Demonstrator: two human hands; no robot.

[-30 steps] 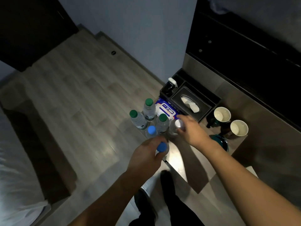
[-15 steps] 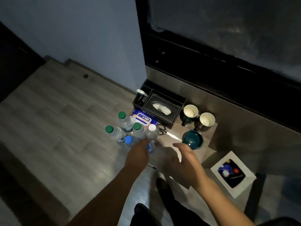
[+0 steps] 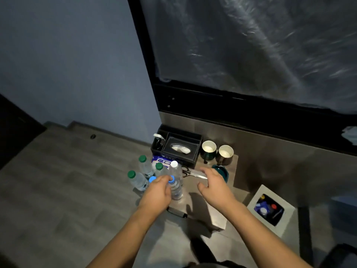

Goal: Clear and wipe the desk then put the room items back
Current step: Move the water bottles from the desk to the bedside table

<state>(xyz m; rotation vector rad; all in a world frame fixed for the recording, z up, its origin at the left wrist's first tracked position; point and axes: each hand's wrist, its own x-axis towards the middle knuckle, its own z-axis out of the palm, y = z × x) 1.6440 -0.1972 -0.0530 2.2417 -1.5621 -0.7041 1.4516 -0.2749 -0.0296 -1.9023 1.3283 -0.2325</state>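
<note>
Left hand (image 3: 157,192) grips a blue-capped bottle (image 3: 174,187) at the desk (image 3: 204,206) edge — clearing appears under way. Right hand (image 3: 212,185) hovers spread, holding nothing, scissors (image 3: 193,173) just beyond its fingertips — probably the next pickup.

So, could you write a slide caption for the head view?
Left hand grips a blue-capped bottle among bottles on the desk; right hand hovers open near scissors.

Upright clear water bottles (image 3: 148,172), green, blue, white caps, clustered at desk (image 3: 201,192) corner
</note>
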